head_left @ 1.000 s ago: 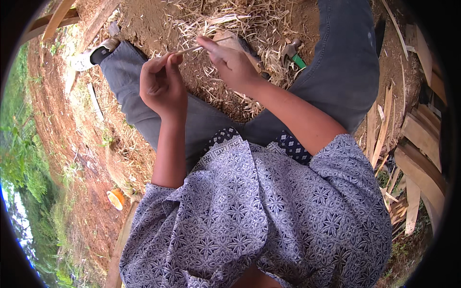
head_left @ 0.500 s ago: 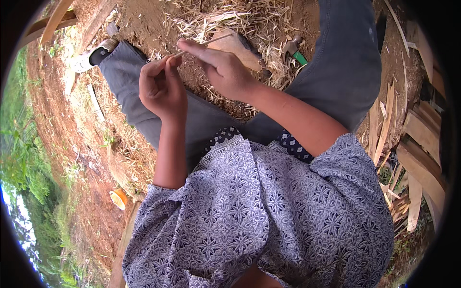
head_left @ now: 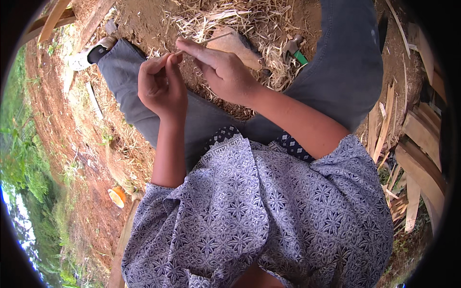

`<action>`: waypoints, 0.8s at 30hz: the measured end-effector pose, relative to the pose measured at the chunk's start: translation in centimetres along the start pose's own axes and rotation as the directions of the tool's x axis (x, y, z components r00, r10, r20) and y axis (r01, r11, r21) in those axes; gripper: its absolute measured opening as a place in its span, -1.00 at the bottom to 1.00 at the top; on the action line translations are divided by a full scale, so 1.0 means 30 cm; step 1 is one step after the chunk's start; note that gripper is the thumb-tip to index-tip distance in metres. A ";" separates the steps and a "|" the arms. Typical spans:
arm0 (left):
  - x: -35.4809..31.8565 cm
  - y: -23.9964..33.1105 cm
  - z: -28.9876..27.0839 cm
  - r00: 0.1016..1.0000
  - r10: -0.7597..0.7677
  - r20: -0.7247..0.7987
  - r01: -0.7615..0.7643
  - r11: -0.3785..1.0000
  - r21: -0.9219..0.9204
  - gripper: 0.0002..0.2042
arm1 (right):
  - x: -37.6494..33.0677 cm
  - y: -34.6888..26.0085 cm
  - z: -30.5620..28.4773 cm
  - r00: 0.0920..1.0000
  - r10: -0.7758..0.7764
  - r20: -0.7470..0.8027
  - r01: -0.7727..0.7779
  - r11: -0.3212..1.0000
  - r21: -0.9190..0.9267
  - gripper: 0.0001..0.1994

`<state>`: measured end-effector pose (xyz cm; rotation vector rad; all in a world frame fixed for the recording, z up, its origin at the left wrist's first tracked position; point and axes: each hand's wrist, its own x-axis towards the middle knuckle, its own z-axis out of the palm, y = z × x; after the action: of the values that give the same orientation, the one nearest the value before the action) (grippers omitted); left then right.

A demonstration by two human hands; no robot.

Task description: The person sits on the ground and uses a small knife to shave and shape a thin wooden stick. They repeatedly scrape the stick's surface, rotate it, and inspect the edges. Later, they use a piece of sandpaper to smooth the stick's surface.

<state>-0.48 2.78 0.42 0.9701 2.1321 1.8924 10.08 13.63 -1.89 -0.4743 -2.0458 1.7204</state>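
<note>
My left hand pinches one end of a thin wooden stick between thumb and fingertips. The stick slants up to the right, past the fingers of my right hand. That hand lies against it, its fingers long and pressed together around the stick; the inner side of the grip is hidden. Beyond the right hand, a flat tan stone rests on the ground among pale shavings.
A tool with a green part lies in the shavings near my right leg. My left leg stretches out to the left. Split wooden pieces are piled at the far right. An orange object sits on the ground at left.
Both hands stay almost in place, shifting very slightly left. The stick keeps about the same slant, and its hold looks unchanged.
</note>
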 end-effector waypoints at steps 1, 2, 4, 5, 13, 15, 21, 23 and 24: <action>-0.006 -0.009 -0.012 1.000 -0.005 0.003 0.005 1.000 0.015 -0.93 | -0.003 0.103 -0.022 0.999 0.050 -0.005 -0.051 0.998 -0.049 -0.54; -0.005 -0.021 -0.022 1.000 -0.005 0.003 0.005 1.000 0.031 -0.92 | 0.028 0.136 -0.071 0.943 0.334 -0.013 -0.327 0.912 -0.249 -0.55; -0.001 -0.027 -0.030 1.000 0.010 0.029 -0.011 0.999 0.034 -0.92 | 0.011 0.155 -0.079 0.938 0.346 0.005 -0.339 0.921 -0.193 -0.55; 0.005 -0.031 -0.018 1.000 0.015 0.003 -0.015 1.000 0.021 -0.91 | 0.017 0.070 -0.047 0.948 0.305 0.090 -0.283 0.939 -0.194 -0.55; 0.004 -0.021 -0.003 1.000 0.008 -0.004 -0.008 0.999 -0.033 -0.91 | 0.013 0.092 -0.031 0.982 0.179 0.059 -0.165 0.968 -0.191 -0.58; -0.016 -0.015 -0.009 1.000 -0.018 -0.013 0.018 0.998 -0.060 -0.92 | 0.023 0.001 -0.010 0.997 0.008 0.073 -0.008 1.000 0.004 -0.58; -0.009 -0.007 -0.010 0.999 -0.028 -0.029 0.026 0.998 -0.060 -0.93 | 0.015 0.084 -0.021 0.985 0.161 0.064 -0.148 0.974 -0.172 -0.56; -0.025 -0.007 -0.017 0.998 -0.038 -0.044 0.035 0.998 -0.058 -0.93 | -0.004 0.012 -0.002 0.991 0.110 0.071 -0.103 0.989 -0.103 -0.55; -0.018 -0.010 -0.017 0.998 -0.038 -0.040 0.035 0.997 -0.064 -0.92 | 0.010 0.053 -0.045 0.971 0.223 0.087 -0.204 0.962 -0.183 -0.55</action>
<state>-0.42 2.05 0.08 0.8817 2.0837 1.9661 10.51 15.20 -3.24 -0.6952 -2.3071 1.7279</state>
